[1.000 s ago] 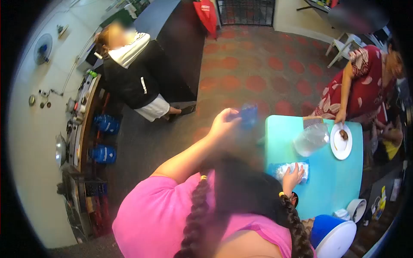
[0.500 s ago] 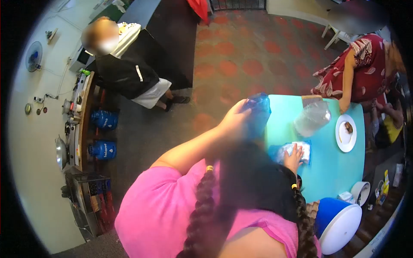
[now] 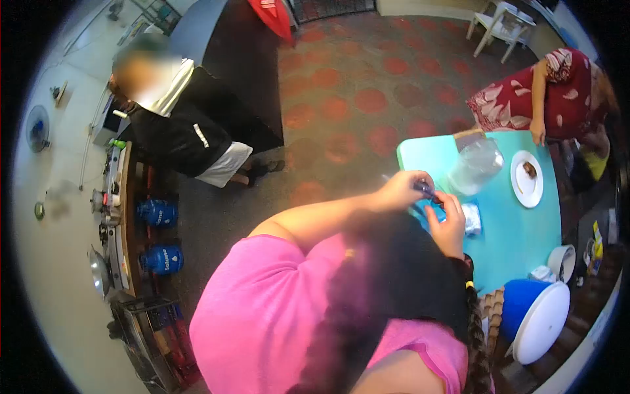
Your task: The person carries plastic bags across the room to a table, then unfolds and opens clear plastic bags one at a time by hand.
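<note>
My left hand (image 3: 403,189) is raised at the near left edge of the turquoise table (image 3: 518,253), its fingers closed on dark blue plastic (image 3: 423,188). Close beside it, my right hand (image 3: 449,226) has its fingers bent together at the plastic; whether it grips any is unclear. A blue-and-white plastic packet (image 3: 472,219) lies on the table just beyond my right hand, partly hidden by it. Farther back on the table stands a clear plastic bag or container (image 3: 478,166). A white plate (image 3: 527,190) with a brown piece of food is to its right.
A person in a red patterned dress (image 3: 512,102) has a hand at the table's far edge. Another person in black (image 3: 177,131) stands left. A blue tub with white lid (image 3: 541,322) and a white bowl (image 3: 562,262) are near right. Blue gas cylinders (image 3: 163,260) stand left.
My right hand has left the packet and come beside my left hand. The blue plastic, earlier spread out, is bunched between them. The person in red has drawn their hand back from the plate.
</note>
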Tool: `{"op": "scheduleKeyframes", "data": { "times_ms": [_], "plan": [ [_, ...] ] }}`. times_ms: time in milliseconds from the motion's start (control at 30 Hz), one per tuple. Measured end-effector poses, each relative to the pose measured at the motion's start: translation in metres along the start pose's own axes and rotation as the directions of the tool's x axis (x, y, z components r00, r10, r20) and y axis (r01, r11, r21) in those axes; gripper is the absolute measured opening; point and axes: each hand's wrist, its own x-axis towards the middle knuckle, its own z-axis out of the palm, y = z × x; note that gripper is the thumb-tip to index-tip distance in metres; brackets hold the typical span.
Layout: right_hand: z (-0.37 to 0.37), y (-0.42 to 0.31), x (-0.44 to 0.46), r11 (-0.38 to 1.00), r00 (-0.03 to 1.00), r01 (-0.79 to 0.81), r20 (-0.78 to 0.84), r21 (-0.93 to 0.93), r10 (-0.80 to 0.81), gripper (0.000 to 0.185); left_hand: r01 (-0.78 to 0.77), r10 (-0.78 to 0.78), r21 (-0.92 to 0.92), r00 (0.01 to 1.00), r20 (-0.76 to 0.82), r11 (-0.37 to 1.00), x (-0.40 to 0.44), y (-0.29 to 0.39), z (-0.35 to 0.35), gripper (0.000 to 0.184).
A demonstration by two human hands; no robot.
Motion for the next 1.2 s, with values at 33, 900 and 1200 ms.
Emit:
{"op": "scheduleKeyframes", "data": {
  "times_ms": [33, 900, 1200],
  "plan": [
    [0.001, 0.009, -0.003, 0.997, 0.996, -0.081, 0.04, -0.012, 0.082, 0.026, 0.01, -0.01, 0.004, 0.999, -0.031, 1.0, 0.004, -0.002, 0.001, 0.019],
    [-0.08, 0.064, -0.05, 0.731, 0.939, -0.248, -0.028, 0.636, 0.344, 0.027, -0.23, 0.106, 0.555, 0.963, 0.246, 0.799, 0.022, -0.007, -0.01, 0.009],
    [-0.082, 0.078, -0.056, 0.875, 0.963, -0.262, 0.056, 0.407, 0.262, 0.038, -0.51, 0.255, 0.668, 0.857, 0.447, 0.542, 0.037, -0.002, 0.009, 0.022]
  ]
}}
